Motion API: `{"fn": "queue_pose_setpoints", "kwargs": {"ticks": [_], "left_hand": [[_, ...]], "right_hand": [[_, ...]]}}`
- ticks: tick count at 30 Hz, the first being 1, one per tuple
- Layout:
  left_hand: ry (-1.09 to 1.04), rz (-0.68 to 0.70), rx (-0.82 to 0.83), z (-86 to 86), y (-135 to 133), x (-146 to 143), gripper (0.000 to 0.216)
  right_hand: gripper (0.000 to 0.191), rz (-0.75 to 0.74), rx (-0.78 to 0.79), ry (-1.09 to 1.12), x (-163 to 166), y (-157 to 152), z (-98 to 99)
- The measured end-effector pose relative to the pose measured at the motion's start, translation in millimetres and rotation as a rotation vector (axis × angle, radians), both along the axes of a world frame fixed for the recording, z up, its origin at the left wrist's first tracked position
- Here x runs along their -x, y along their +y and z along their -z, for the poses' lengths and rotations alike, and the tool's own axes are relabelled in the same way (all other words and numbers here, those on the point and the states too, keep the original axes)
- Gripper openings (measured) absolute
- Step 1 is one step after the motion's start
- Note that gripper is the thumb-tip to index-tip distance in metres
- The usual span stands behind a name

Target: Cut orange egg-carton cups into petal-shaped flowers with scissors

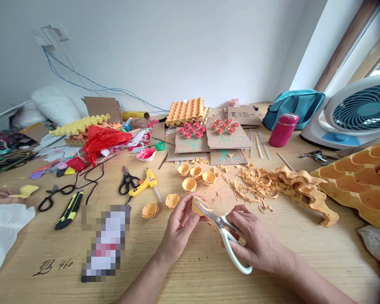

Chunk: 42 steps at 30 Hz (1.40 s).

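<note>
Between the thumb and fingers of my left hand [183,221] is an orange egg carton cup [196,207]. My right hand [251,236] grips white-handled scissors [224,226], whose blades lie at the cup's edge with a strip of carton by them. Just beyond my left hand stand several trimmed carton cups [189,184], some with petal-like layers inside. Torn carton scraps [256,183] are heaped past my right hand. A partly cut carton piece [315,192] lies beside the scraps.
Left are a yellow glue gun [147,181], black scissors [126,182] and a utility knife [69,211]. Behind, cardboard sheets [190,143] carry red flowers. Right stand egg trays [364,177], a pink flask [283,130] and a fan [357,112]. Another person's sleeve [6,228] is at far left.
</note>
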<state>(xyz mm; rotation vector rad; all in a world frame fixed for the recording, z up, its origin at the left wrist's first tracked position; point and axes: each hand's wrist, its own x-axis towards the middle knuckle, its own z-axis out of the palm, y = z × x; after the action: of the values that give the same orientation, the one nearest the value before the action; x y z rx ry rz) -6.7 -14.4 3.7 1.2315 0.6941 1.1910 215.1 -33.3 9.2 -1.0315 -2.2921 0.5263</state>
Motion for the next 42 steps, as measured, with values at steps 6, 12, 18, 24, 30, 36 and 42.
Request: {"fn": "queue_pose_setpoints", "kwargs": {"ticks": [6, 12, 18, 24, 30, 36, 42], "left_hand": [[-0.169, 0.055, 0.162, -1.6, -0.2, -2.4, 0.044], [-0.225, 0.036, 0.219, 4.5, 2.8, -3.9, 0.035], [-0.107, 0.048, 0.124, 6.1, 4.3, -0.9, 0.034], [0.015, 0.053, 0.064, 7.7, 6.0, 1.7, 0.035], [0.033, 0.058, 0.048, 5.4, 6.6, 2.8, 0.034], [0.011, 0.033, 0.064, -0.8, 4.8, 0.8, 0.037], [0.022, -0.038, 0.039, -1.3, 5.3, 4.3, 0.037]], "right_hand": [[0.024, 0.021, -0.051, -0.022, 2.0, 0.9, 0.3], [0.018, 0.028, -0.068, -0.049, 1.2, 1.7, 6.2], [0.019, 0.042, -0.075, -0.064, 0.5, 1.5, 6.4], [0.015, 0.036, -0.048, -0.092, 0.2, 2.5, 4.4], [0.018, 0.021, -0.013, -0.060, 1.1, 2.1, 2.6], [0.022, 0.001, 0.009, -0.037, 3.0, -0.7, 0.4], [0.024, -0.004, -0.014, -0.023, 3.6, -0.1, 3.7]]}}
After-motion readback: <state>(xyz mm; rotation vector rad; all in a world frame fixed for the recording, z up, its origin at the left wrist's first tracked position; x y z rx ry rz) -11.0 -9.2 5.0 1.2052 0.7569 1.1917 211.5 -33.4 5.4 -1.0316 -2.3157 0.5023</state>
